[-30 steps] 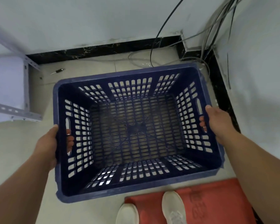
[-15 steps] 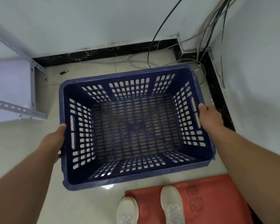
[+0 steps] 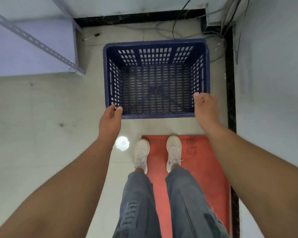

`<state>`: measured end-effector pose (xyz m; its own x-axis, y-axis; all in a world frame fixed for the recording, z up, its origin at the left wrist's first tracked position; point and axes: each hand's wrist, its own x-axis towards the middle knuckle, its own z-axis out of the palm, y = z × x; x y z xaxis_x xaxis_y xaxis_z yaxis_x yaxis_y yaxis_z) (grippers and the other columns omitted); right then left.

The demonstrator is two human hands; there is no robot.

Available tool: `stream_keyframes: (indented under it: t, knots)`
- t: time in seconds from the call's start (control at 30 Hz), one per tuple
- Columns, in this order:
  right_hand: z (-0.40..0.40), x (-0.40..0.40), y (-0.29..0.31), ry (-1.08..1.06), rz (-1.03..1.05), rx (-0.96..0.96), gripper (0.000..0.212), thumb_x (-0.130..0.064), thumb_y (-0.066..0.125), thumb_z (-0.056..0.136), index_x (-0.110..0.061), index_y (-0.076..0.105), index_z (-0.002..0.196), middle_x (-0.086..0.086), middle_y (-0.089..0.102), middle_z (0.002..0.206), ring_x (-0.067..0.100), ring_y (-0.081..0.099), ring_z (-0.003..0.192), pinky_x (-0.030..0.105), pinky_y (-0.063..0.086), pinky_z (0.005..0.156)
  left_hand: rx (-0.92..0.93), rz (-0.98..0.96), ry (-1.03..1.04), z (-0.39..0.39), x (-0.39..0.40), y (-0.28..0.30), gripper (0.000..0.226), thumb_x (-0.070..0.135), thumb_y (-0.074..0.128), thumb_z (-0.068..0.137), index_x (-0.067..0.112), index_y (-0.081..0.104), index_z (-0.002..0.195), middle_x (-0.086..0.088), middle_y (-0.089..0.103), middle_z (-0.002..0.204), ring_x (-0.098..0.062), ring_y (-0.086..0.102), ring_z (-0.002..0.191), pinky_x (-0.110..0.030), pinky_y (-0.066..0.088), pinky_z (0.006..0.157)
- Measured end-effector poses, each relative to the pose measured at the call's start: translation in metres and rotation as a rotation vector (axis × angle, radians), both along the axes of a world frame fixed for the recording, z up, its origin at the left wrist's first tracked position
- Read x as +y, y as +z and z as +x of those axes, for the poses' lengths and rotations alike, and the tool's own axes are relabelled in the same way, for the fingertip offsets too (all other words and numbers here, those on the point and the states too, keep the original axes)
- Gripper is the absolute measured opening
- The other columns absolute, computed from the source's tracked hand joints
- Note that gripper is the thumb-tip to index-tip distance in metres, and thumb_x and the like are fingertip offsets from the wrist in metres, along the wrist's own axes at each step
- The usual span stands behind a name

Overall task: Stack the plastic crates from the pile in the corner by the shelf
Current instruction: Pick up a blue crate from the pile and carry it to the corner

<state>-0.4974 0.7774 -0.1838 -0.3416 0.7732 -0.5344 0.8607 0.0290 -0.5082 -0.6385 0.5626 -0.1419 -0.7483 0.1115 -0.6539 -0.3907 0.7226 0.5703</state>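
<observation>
**Q:** Blue plastic, is that the crate? Where is it?

**A:** Yes. One dark blue slotted crate (image 3: 156, 78) sits upright and empty on the pale tiled floor (image 3: 41, 126), in the corner of the room. A grey metal shelf (image 3: 33, 43) stands just to its left, and loose cables (image 3: 179, 30) trail behind it along the black skirting.

**Q:** And the hands?

**A:** Both are loose and hold nothing. The left hand (image 3: 110, 121) hangs over the crate's near-left corner, fingers slack; the right hand (image 3: 205, 107) over its near-right corner.

**Q:** Which step is this?

**A:** Judging by that, this crate is placed as the base of the stack. The pile is out of view, so the next move calls for turning away from the red mat (image 3: 201, 162) underfoot to fetch another.
</observation>
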Motion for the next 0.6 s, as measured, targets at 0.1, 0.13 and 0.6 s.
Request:
stream_keyframes:
  t: [0.1,0.13,0.6]
  knots:
    - [0.018,-0.026,0.045,-0.004,-0.046,0.041,0.044,-0.057,0.025,0.084,-0.020,0.047,0.086,0.011,0.055,0.097,0.020,0.049,0.086,0.030,0.033,0.073,-0.014,0.008,0.029,0.023,-0.013,0.044,0.049,0.037,0.046,0.094,0.019,0.041,0.139,-0.004,0.048,0.138,-0.011,0.046,0.114,-0.027,0.036,0.099]
    - [0.023,-0.034,0.060,-0.025,-0.053,0.056,0.040,-0.052,0.029,0.088,-0.019,0.049,0.083,0.011,0.056,0.097,0.020,0.049,0.086,0.030,0.035,0.074,-0.021,0.019,0.035,0.029,-0.018,0.055,0.050,0.039,0.046,0.093,0.021,0.040,0.140,-0.004,0.048,0.138,-0.015,0.048,0.117,-0.032,0.038,0.103]
    - [0.060,-0.132,0.182,-0.257,0.122,0.117,0.042,-0.027,0.032,0.100,0.002,0.061,0.093,0.009,0.052,0.088,0.022,0.046,0.083,0.028,0.024,0.066,-0.010,0.174,-0.247,0.036,-0.076,0.149,0.053,0.040,0.045,0.094,0.021,0.035,0.143,-0.005,0.044,0.144,-0.016,0.044,0.127,-0.025,0.032,0.100]
